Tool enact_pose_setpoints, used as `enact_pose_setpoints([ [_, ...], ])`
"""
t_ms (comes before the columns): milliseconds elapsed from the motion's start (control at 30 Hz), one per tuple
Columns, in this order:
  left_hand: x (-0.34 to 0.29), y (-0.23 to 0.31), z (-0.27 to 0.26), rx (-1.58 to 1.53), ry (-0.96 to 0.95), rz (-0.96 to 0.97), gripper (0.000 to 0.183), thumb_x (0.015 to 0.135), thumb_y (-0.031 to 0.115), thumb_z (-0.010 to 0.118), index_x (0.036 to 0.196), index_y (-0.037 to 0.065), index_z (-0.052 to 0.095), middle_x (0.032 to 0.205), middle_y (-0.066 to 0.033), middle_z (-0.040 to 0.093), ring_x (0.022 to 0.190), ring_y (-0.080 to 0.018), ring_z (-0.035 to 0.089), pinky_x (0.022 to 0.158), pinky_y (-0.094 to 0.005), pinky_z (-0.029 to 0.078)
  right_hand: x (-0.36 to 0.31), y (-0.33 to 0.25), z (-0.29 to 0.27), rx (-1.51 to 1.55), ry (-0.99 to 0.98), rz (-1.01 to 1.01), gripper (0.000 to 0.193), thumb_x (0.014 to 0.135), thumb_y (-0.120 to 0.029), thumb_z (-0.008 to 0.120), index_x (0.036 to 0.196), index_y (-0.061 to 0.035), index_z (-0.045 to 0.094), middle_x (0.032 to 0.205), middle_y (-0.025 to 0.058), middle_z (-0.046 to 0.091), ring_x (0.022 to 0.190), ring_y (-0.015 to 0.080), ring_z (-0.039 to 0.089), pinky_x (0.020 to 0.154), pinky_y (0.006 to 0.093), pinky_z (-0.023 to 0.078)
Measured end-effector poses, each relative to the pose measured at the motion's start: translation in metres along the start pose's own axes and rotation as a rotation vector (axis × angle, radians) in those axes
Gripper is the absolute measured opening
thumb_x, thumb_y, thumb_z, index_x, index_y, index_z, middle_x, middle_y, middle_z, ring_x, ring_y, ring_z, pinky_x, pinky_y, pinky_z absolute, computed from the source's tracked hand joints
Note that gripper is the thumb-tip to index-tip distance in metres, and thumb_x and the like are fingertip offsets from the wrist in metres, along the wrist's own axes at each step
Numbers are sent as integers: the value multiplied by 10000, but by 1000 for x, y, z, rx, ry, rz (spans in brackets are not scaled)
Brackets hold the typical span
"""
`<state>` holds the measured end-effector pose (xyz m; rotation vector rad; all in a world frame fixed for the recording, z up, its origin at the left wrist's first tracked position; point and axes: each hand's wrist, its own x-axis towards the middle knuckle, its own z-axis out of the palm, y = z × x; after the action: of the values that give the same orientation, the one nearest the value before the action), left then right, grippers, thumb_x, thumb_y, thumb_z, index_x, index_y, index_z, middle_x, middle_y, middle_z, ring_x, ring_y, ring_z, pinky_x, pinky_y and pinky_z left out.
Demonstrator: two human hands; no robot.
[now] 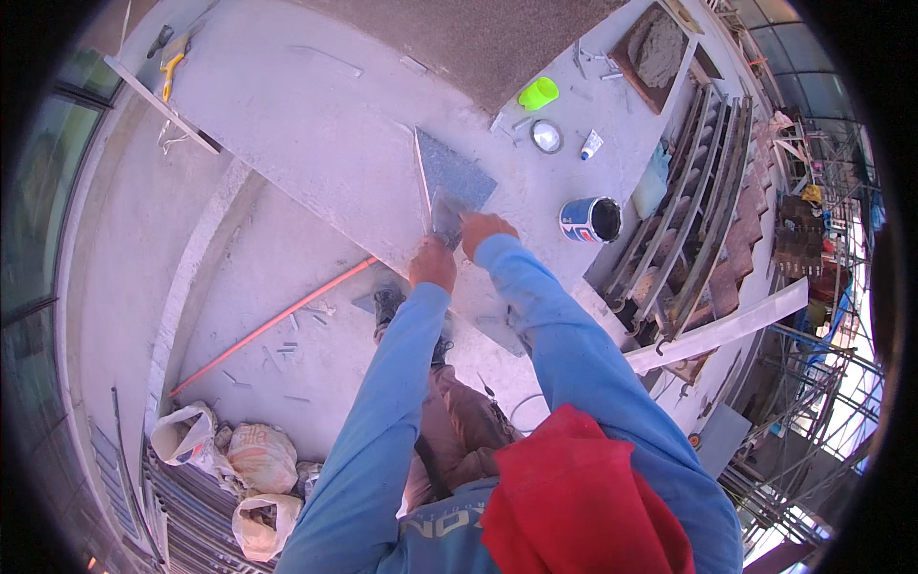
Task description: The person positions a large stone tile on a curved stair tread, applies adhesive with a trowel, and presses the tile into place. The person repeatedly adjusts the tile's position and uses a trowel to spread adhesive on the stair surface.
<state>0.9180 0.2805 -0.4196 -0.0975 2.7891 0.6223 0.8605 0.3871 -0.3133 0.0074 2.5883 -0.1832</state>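
Observation:
Both my hands are closed close together over the pale ledge. Between them is a dark, flat, blade-like piece [447,216], smeared by motion, so its exact kind is unclear. My left hand [433,264] grips at its lower end in a fist. From the other side my right hand [487,232] closes on its right edge. Just beyond them a blue-grey speckled slab [461,175] lies flat, with a thin pale strip [422,170] along its left edge. To the right stands an open blue and white can [590,220] with dark contents.
Past the slab are a lime-green cup [538,93], a round metal lid [546,136] and a white tube [592,144]. Metal frames [684,206] stand at the right. An orange pipe [273,327] lies left of my feet, near filled sacks [260,457]. A red cloth [583,497] hangs close below.

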Motion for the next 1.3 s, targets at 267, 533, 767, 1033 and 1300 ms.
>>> enact_pose_setpoints([
  [267, 5, 10, 7, 39, -96, -126, 409, 952, 207, 546, 1209, -107, 493, 915, -158, 732, 829, -284, 751, 741, -415, 611, 3, -8, 7, -113, -130, -32, 389, 997, -237, 444, 1368, -199, 552, 1250, 172, 668, 1129, 378, 658, 955, 524, 517],
  [533, 3, 7, 8, -61, -75, -69, 435, 937, 232, 586, 1195, -103, 485, 967, -190, 720, 858, -302, 747, 745, -404, 610, 19, -13, -3, -202, -247, -100, 382, 1006, -319, 431, 1326, -183, 592, 1239, 163, 674, 1141, 396, 645, 941, 520, 524],
  [767, 1, 8, 13, -38, -59, -149, 428, 943, 220, 572, 1215, -94, 470, 982, -175, 710, 862, -286, 740, 743, -406, 605, 10, -35, -9, -73, -132, -41, 350, 976, -292, 492, 1286, -172, 602, 1290, 153, 650, 1180, 359, 631, 982, 521, 499],
  [1033, 2, 11, 13, 80, -30, -122, 381, 965, 216, 528, 1188, -92, 497, 919, -149, 729, 816, -273, 746, 717, -387, 612, 19, -17, -9, 19, -54, -10, 341, 991, -320, 489, 1272, -166, 606, 1281, 176, 649, 1199, 360, 618, 962, 512, 508],
  [1300, 2, 11, 12, 50, -13, -77, 431, 970, 233, 521, 1218, -116, 477, 899, -141, 732, 801, -289, 747, 707, -412, 614, 11, 4, 5, 8, -97, 118, 343, 1012, -338, 438, 1251, -216, 653, 1237, 155, 676, 1136, 397, 645, 964, 509, 516],
])
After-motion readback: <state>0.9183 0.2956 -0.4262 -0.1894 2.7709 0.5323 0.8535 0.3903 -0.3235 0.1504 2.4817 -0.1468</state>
